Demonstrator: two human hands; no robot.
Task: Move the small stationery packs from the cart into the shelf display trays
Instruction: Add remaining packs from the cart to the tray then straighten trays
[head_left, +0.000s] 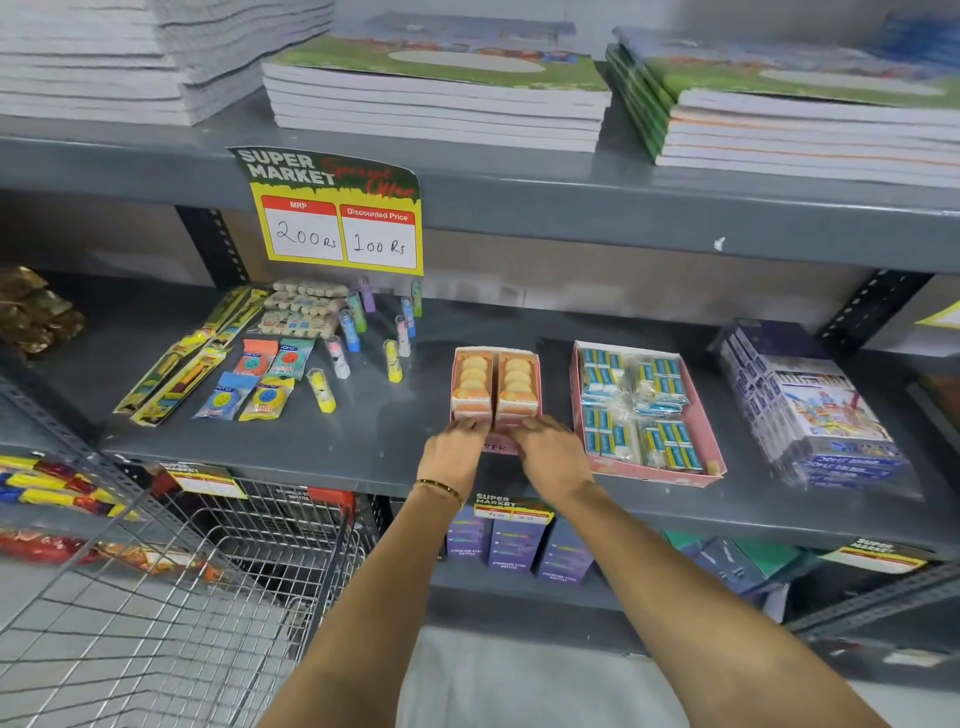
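Two small pink and orange display boxes (495, 382) stand side by side on the grey middle shelf (363, 441), each filled with a row of round orange packs. My left hand (453, 452) touches the near end of the left box. My right hand (548, 453) presses against the near end of the right box, partly covering a pink flap with lettering. A wider pink display tray (714, 457) to the right holds several blue and white eraser packs. The wire cart (171, 597) is at lower left; I see no packs in its visible part.
Loose glue sticks, sharpener packs and ruler packs (270, 358) lie on the shelf to the left. A stack of blue boxes in clear wrap (810, 415) sits at far right. Notebooks (436, 88) are piled on the upper shelf. A yellow price sign (337, 218) hangs from its edge.
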